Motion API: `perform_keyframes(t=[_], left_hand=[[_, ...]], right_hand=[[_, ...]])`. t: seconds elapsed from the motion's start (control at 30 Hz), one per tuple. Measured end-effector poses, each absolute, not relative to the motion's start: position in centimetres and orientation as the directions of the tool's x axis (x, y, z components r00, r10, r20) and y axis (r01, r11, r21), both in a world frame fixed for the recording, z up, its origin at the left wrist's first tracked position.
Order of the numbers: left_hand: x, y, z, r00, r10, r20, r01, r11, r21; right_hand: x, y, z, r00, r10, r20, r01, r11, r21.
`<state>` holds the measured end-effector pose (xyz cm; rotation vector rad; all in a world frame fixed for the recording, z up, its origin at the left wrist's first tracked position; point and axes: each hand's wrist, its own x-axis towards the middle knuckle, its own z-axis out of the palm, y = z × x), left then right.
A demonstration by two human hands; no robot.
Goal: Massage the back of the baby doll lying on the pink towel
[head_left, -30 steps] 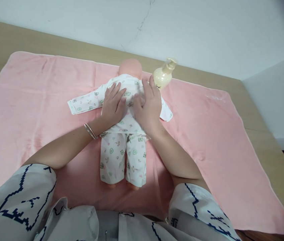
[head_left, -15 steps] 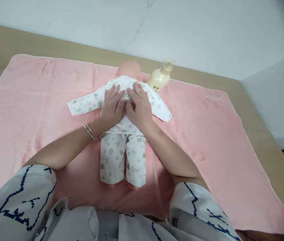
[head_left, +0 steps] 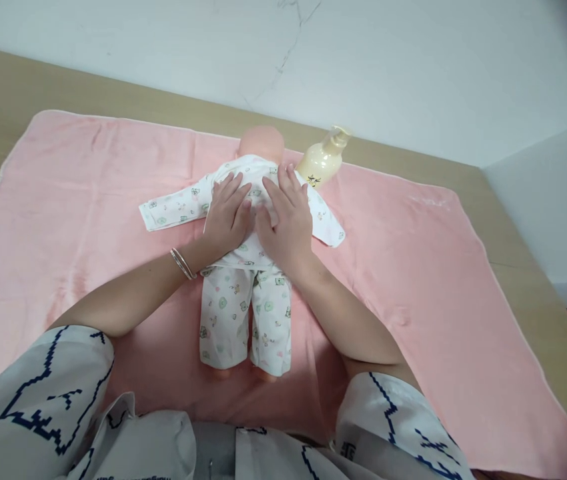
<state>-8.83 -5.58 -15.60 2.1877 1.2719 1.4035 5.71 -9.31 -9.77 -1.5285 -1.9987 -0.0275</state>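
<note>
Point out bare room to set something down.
The pink blanket lies bare right of the right forearm and left of the left forearm, out to its edges. Crowded: the doll's torso, under left hand and right hand; beside its head, the pump bottle.

The bottle (head_left: 321,160) looks glossy plastic, pajamas (head_left: 224,320) matt cloth, bangles (head_left: 182,264) shiny metal.

The bare left hand (head_left: 227,217) is laid palm down, its fingers slightly spread and its thumb pointed forward. The bare right hand (head_left: 288,225) is held palm down just beside it, fingers parted. Both bare forearms (head_left: 136,293) are stretched forward, angled inward.
</note>
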Motion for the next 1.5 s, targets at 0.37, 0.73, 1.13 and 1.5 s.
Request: perform_keyframes(t=[0.37, 0.73, 1.13, 1.5], left_hand=[[-8.8, -5.9, -14.7, 0.118, 0.729, 0.674, 0.601, -0.593, 0.536], [-2.9, 0.0, -7.6, 0.506, 0.796, 0.331, 0.079, -0.425, 0.902], [0.4, 10.4, -9.7, 0.477, 0.694, 0.539, 0.171, -0.675, 0.718], [-5.6, -0.3, -8.4, 0.528, 0.813, 0.246, 0.000, -0.290, 0.957]], right_hand=[[7.2, -7.4, -8.2, -0.192, 0.914, 0.356, 0.897, 0.311, -0.314], [14.8, -5.0, -4.7, -0.057, 0.819, 0.571, 0.894, 0.297, -0.335], [14.3, -2.6, -6.7, -0.128, 0.866, 0.483, 0.933, 0.270, -0.236], [13.0, -2.5, -8.3, -0.129, 0.820, 0.557, 0.956, 0.252, -0.151]])
